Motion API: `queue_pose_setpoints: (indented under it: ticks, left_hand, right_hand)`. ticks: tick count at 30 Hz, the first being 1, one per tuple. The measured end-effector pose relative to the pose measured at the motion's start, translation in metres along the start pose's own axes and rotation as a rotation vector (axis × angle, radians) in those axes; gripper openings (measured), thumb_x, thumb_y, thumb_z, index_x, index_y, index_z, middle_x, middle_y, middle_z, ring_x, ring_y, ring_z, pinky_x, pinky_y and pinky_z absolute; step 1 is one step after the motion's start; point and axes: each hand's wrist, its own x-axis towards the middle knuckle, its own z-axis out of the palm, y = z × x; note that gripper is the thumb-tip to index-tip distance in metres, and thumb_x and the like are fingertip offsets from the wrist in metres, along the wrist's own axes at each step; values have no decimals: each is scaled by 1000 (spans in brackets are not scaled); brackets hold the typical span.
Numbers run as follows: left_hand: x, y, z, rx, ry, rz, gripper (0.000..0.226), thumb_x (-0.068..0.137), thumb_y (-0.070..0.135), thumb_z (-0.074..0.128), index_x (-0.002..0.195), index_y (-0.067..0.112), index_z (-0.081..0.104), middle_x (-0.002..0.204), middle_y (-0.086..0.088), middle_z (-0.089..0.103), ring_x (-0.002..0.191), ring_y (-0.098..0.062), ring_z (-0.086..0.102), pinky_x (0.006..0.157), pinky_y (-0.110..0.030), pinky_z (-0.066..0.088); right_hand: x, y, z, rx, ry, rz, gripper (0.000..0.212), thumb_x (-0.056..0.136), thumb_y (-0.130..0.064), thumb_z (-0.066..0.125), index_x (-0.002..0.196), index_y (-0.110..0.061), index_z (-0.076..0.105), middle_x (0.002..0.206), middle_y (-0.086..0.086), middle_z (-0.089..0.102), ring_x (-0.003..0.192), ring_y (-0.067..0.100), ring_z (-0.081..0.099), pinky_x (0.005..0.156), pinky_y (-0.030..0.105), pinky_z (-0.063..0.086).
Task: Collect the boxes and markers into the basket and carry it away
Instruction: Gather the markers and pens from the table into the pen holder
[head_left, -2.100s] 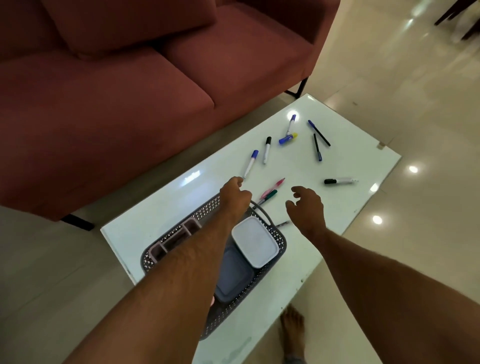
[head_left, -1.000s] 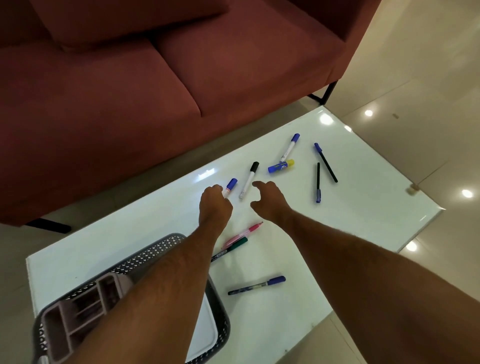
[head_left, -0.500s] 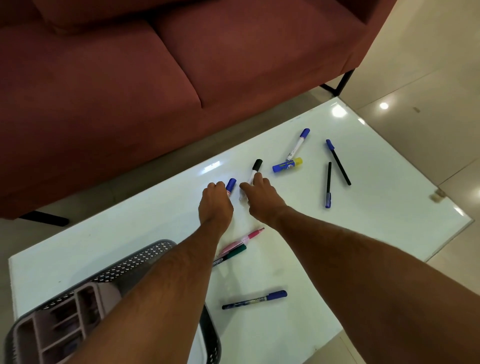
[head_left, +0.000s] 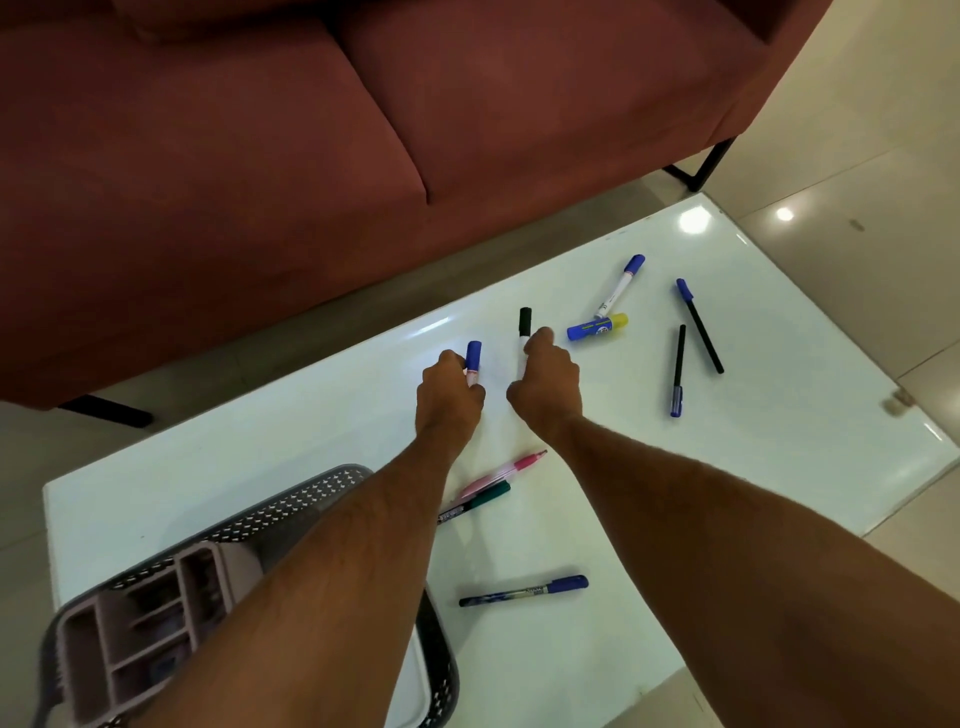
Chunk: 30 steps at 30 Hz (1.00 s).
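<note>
My left hand grips a blue-capped white marker on the white table. My right hand grips a black-capped white marker beside it. A grey perforated basket stands at the near left, holding a pinkish divided box and a white lidded box, partly hidden by my left forearm. Loose on the table lie a pink pen, a green marker, a blue marker, another blue-capped marker, a blue and yellow glue stick and two thin dark pens.
A dark red sofa runs along the table's far side, with black metal legs. Glossy beige floor tiles surround the table on the right. The table's right corner is close to the thin pens.
Both hands reached from the basket to the two markers mid-table and closed on them. The view shifted so the basket now sits at the lower left.
</note>
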Motion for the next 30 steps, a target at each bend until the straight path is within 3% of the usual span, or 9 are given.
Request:
queue_pose_setpoints:
  ticks: [3,6,11,13,18,23,30]
  left_hand:
    - [-5,2,-9,-94,13,-8,37,91,21,68,123,6,54,124,-14,66,106,-29,68,96,-36,54]
    - [-13,5,-23,-148,34,20,36,91,15,68,123,7,52,124,-14,66,104,-29,68,94,-36,54]
    - [-32,8,-57,-216,99,29,38,92,15,67,126,11,50,125,-13,66,104,-28,69,93,-36,55]
    - [-41,3,-77,-241,122,35,43,92,15,67,130,14,48,124,-11,66,104,-28,69,93,-38,57]
    - [-67,-31,-138,-207,246,128,56,96,15,62,144,22,34,121,-7,65,99,-23,67,90,-38,58]
    - [-104,-84,-197,-174,348,175,52,97,16,56,143,29,33,108,-5,64,88,-21,64,82,-42,58]
    - [-149,-154,-264,-183,414,74,60,91,8,67,140,27,38,104,-4,68,88,-21,69,83,-41,59]
  right_hand:
    - [-5,-8,-4,156,3,63,80,76,3,74,141,-14,29,116,15,61,106,34,63,84,36,53]
    - [-15,-17,-8,200,17,4,100,74,7,73,151,-20,16,123,12,59,105,30,61,86,36,52]
    - [-39,-46,-15,195,51,-138,125,70,5,76,155,-30,-8,99,9,59,80,22,63,75,36,58]
    - [-52,-62,-17,191,61,-227,123,70,5,77,156,-29,-6,91,6,57,73,20,62,69,33,58]
    - [-93,-110,-12,222,46,-373,101,78,7,69,155,-25,12,94,3,57,70,15,58,65,20,47]
    - [-140,-154,26,313,-34,-461,98,79,5,70,149,-37,15,98,8,65,71,20,69,74,39,62]
    - [-205,-199,75,371,-139,-559,83,85,1,68,147,-33,23,94,7,66,78,19,70,76,41,62]
